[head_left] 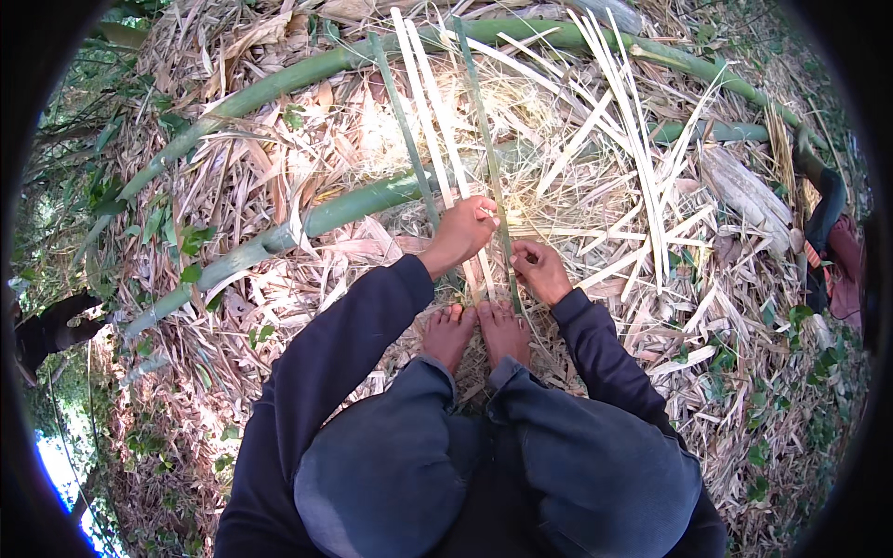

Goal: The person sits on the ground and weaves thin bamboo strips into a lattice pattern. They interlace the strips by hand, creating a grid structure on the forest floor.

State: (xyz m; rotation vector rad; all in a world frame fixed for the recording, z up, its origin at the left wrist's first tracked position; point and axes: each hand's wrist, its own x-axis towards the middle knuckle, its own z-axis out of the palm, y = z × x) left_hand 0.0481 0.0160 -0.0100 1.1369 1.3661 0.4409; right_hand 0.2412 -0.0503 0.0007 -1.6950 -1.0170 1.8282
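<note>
Several long bamboo strips lie side by side, pointing away from my bare feet [507, 333]. Two are pale [424, 102], with a green strip [402, 121] to their left and another green strip [481, 116] to their right. My left hand [462, 232] is closed above the pale strips, a bit of pale bamboo strip showing at its curled fingertips beside the right green strip. Just right of that green strip, my right hand [542, 271] is closed in a pinch; what its fingers hold, if anything, is too small to make out.
A green bamboo pole [353, 206] crosses the leaf litter beyond my hands, and a longer curved pole [279, 84] arches farther out. Loose pale strips [642, 153] lie in a crossed heap at the right. Beyond them are a grey piece of wood [749, 195] and a partly seen reddish cloth [845, 270].
</note>
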